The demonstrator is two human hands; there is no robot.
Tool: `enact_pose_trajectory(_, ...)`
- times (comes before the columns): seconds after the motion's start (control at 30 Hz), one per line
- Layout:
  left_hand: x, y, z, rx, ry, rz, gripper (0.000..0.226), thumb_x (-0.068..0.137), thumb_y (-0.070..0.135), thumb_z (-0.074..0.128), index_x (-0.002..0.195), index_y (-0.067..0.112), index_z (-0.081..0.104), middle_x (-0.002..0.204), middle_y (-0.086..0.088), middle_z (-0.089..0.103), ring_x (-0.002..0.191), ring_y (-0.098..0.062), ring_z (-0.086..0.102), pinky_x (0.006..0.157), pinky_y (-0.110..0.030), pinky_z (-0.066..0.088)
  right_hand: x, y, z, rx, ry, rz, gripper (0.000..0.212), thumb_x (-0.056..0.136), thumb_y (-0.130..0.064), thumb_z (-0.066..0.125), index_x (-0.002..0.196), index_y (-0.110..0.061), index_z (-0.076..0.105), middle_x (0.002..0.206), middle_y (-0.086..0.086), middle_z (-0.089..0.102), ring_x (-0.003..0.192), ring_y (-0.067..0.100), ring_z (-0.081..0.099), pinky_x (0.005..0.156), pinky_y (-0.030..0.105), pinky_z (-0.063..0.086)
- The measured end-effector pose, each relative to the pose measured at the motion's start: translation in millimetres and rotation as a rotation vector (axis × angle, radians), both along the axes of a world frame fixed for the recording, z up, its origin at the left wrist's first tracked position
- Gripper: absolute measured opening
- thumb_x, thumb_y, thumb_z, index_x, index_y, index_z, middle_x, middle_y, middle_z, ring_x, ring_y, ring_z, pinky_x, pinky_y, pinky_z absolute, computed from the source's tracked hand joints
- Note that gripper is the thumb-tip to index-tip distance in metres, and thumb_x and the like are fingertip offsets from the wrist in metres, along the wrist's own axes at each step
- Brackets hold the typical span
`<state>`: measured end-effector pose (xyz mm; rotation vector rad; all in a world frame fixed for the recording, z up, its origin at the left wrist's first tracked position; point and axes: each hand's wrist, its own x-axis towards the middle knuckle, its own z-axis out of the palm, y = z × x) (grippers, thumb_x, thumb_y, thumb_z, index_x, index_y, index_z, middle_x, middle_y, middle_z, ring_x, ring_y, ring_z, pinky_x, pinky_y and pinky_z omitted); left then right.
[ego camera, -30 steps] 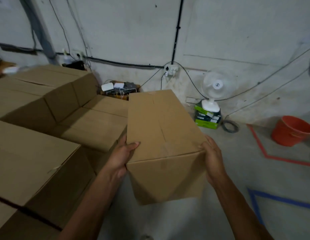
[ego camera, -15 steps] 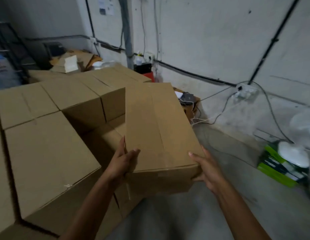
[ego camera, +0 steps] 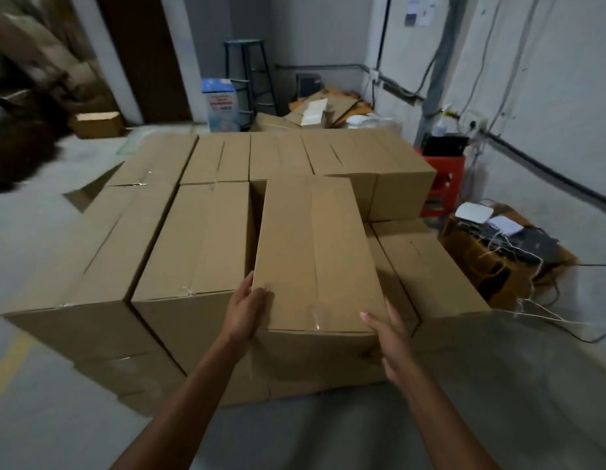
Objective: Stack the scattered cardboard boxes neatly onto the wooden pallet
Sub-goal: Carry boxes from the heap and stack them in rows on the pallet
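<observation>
Cardboard box (ego camera: 315, 252) is held lengthwise between 2 hands at the near edge of the stack of boxes (ego camera: 281, 157). The left hand (ego camera: 245, 310) is clamped on the near left corner, with the thumb laid over the top face and the fingers against the side. The right hand (ego camera: 386, 337) is clamped on the near right corner, with the thumb on the top edge. A tall box (ego camera: 196, 242) is located just beside it on the left, and a lower box (ego camera: 437, 283) on the right. Support from beneath cannot be determined.
</observation>
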<state>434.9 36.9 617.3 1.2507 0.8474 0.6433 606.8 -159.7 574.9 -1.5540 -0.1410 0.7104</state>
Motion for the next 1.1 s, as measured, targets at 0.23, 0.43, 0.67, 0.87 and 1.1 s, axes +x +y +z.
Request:
enact_pose_trajectory(0.23, 6, -2, -55, -0.306, 0.069, 0.563, 0.025, 0.102, 0.026, 0.057, 0.082, 0.014, 0.066, 0.079, -0.005, 0.062, 0.078, -0.022, 0.055, 0.069, -0.033, 0.044, 5, 19, -38, -0.062, 0.024, 0.128, 0.076, 0.091, -0.023, 0.073, 0.156, -0.028, 0.034, 0.152, 0.002, 0.046, 0.134, 0.026, 0.048, 0.111, 0.047, 0.042)
enact_pose_trajectory(0.43, 7, 9, -80, -0.455, 0.112, 0.627, 0.027, 0.1, 0.031, 0.058, 0.086, 0.01, 0.069, 0.092, -0.012, 0.068, 0.086, -0.026, 0.06, 0.078, -0.035, 0.044, 8, 37, -52, -0.124, -0.019, 0.166, 0.077, 0.095, -0.016, 0.069, 0.159, -0.02, 0.026, 0.157, 0.008, 0.04, 0.14, 0.03, 0.042, 0.109, 0.044, 0.039)
enact_pose_trajectory(0.67, 21, 35, -80, -0.417, 0.113, 0.512, 0.03, 0.104, 0.029, 0.049, 0.099, 0.008, 0.07, 0.105, -0.014, 0.068, 0.084, -0.022, 0.06, 0.071, -0.031, 0.043, 27, 73, -51, -0.166, -0.069, 0.132, 0.078, 0.095, -0.02, 0.069, 0.16, -0.02, 0.025, 0.158, 0.009, 0.04, 0.141, 0.03, 0.042, 0.109, 0.045, 0.04)
enact_pose_trajectory(0.87, -1, 27, -92, 0.04, 0.221, 0.21, 0.041, 0.103, 0.017, 0.055, 0.143, 0.007, 0.051, 0.137, -0.003, 0.055, 0.128, -0.021, 0.052, 0.106, -0.035, 0.043, 42, 100, -51, -0.191, -0.093, 0.138, 0.078, 0.097, -0.023, 0.067, 0.16, -0.023, 0.022, 0.162, 0.008, 0.033, 0.144, 0.032, 0.037, 0.112, 0.05, 0.038)
enact_pose_trajectory(1.1, -17, 55, -102, 0.456, 0.41, -0.011, 0.049, 0.086, -0.001, 0.072, 0.13, 0.019, 0.063, 0.137, -0.003, 0.058, 0.125, -0.018, 0.058, 0.105, -0.036, 0.051, 59, 129, -52, -0.219, -0.099, 0.125, 0.078, 0.096, -0.027, 0.068, 0.159, -0.028, 0.023, 0.161, 0.007, 0.034, 0.143, 0.033, 0.038, 0.111, 0.057, 0.039)
